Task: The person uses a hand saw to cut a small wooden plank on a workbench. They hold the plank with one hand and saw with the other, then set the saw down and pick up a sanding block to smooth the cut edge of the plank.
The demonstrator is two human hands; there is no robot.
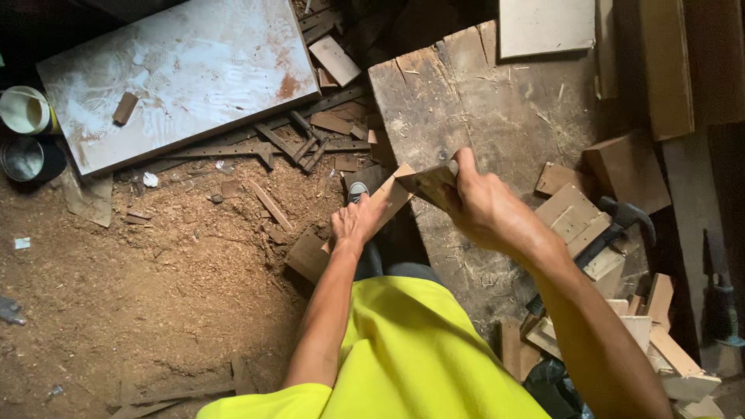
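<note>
Wood strip [388,203] is clamped in your left hand [357,223] while your right hand [477,203] grips a sanding block [429,183] on it, above the worn table [497,109].

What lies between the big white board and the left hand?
In the head view, dark wood strips and sawdust-covered floor lie between the white board and the left hand.

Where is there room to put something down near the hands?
The worn workbench top is mostly bare beyond the right hand. The pale board carries only one small block. The sawdust floor beside the left hand is open. Crowded: wood offcuts right of the bench, scrap strips below the board.
</note>
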